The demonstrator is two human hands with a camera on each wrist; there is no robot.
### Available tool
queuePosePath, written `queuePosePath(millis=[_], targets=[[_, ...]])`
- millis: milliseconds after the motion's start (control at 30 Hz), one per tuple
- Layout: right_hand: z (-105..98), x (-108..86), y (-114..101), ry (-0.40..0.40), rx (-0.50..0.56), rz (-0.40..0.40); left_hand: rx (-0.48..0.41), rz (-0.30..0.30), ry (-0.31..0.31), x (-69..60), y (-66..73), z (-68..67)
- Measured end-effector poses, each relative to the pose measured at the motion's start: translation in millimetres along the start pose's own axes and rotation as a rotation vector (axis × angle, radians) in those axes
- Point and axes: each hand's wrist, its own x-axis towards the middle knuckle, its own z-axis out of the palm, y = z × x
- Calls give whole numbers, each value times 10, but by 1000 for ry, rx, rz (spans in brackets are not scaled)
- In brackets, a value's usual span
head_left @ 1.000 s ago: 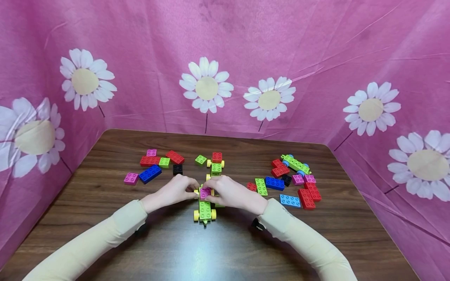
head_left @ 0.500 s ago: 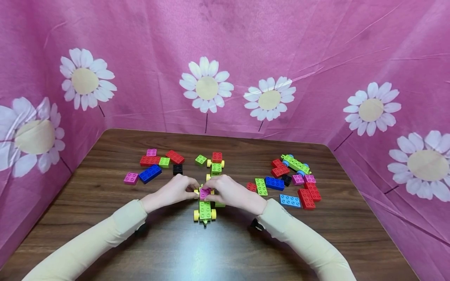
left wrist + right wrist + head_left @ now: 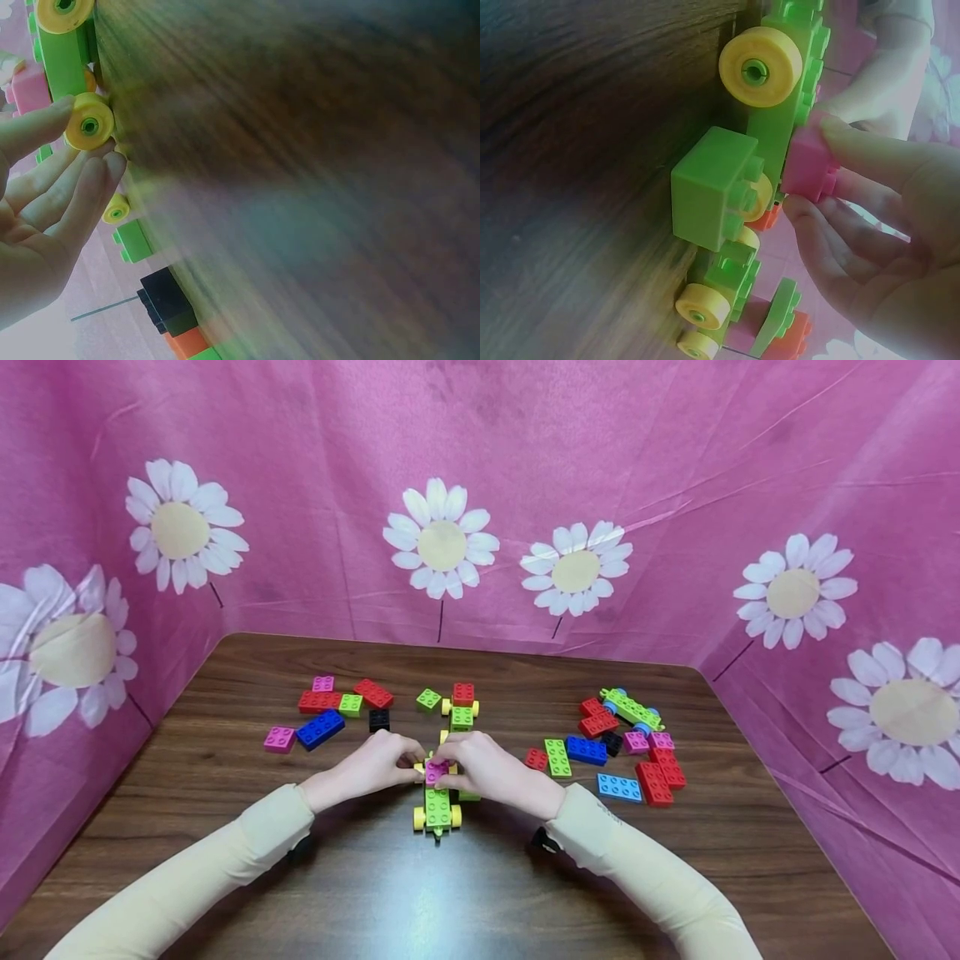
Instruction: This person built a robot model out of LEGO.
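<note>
1. Change over the last second: very little. I see both hands in nearly the same places, and the pink brick has moved a hair at most.
2. My reading: this is a steadying-and-fitting step, with the brick being lined up on the base. I cannot tell whether it is fully seated.
3. Brick location: on the stud side of the green wheeled base, touching it, toward the end farther from the person.
4. Right hand: fingers partly closed, thumb and fingertips pinching the pink brick from opposite sides.
5. Left hand: thumb and fingers closed about a yellow wheel, holding the base from the side.
6. A green brick stands just beside the base; beyond is a second wheeled vehicle, partly hidden, topped by a red brick.
7. Surface: dark wood-grain tabletop, glare near the person. Loose bricks lie left, including a blue brick, and right, including a light-blue brick and a blue-wheeled base.
8. Room: pink cloth with white daisies surrounds the tabletop's far side and flanks.
</note>
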Motion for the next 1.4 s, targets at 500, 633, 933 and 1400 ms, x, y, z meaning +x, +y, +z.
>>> queuePosePath(millis=[500,633,933,1400], targets=[[-14,41,12,-28,13,11,-8,-23,-19,5,-11,-9],[-17,36,-6,-24,-3,24,-17,-27,-24,7,-10,-9],[9,7,32,-30,25,25,-10,-31,-30,14,-13,-4],[-44,-89,112,-20,86,-48,33,-2,-22,16,10,-6]])
